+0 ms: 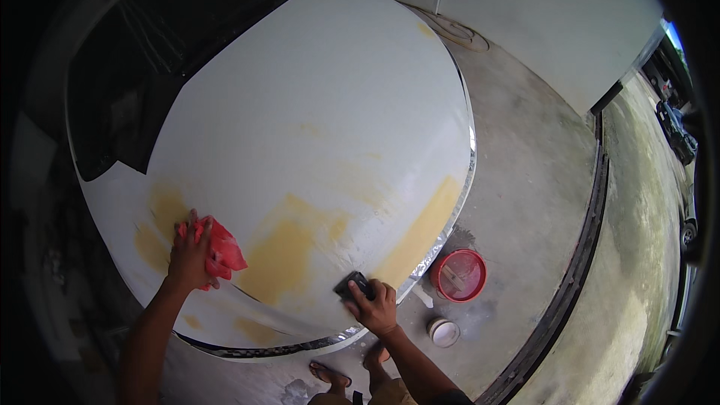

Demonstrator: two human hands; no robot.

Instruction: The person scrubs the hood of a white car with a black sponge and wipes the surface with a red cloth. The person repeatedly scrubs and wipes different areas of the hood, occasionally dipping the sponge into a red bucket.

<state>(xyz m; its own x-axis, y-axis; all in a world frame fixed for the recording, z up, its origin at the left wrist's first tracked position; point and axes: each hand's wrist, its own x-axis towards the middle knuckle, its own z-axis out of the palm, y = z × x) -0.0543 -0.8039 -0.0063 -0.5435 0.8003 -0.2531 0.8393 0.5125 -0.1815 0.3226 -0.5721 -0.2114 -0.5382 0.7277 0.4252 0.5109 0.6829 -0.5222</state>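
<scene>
A white car hood [337,84] with yellowish filler patches [281,253] spreads before me. My left hand [190,256] grips a crumpled red cloth [224,250] and rests it on the hood's left part, beside a patch. In my right hand [374,306] is a dark sanding block [354,287], which lies against the panel near the front edge. Just right of the block runs a long yellowish strip [422,230] of filler. The underside of the block is hidden.
A red bucket [485,278] of cloudy water and a small round tub [444,332] stand on the concrete floor at right. Shiny masking [433,253] lines the hood's front edge. Farther right runs a dark floor track [568,287]. A hose [467,36] lies by the wall.
</scene>
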